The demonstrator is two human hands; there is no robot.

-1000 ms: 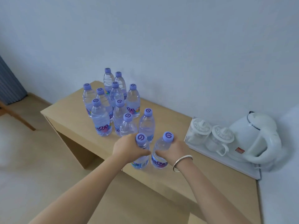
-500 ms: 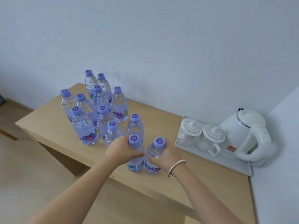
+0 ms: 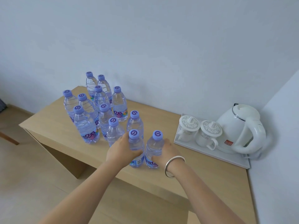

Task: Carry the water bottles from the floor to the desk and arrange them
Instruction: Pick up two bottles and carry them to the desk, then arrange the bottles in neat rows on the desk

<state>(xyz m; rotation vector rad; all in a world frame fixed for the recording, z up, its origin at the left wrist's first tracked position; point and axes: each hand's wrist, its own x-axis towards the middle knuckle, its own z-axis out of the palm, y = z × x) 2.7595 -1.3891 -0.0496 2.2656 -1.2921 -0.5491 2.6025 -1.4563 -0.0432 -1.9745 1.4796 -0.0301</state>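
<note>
Pale wall [image 3: 161, 46], tan floor [image 3: 24, 175]

Two bottles upright side by side near the desk [image 3: 202, 180] front edge: left hand [image 3: 120, 151] wrapped round the left bottle [image 3: 136, 148], right hand [image 3: 167, 150] round the right bottle [image 3: 154, 147]. Ten more bottles [image 3: 100, 109] clustered behind. White kettle [image 3: 239, 126] and two lidded cups [image 3: 199, 131] on a tray [image 3: 233, 160].

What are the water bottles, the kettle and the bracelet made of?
The water bottles look like thin clear plastic: you see through them, and their sides are ribbed. Their purple caps look like matte plastic. The white kettle seems smooth glossy plastic with a thin metal band round its lid, though coated metal is possible. The bracelet looks like polished silvery metal, since it shines.
</note>
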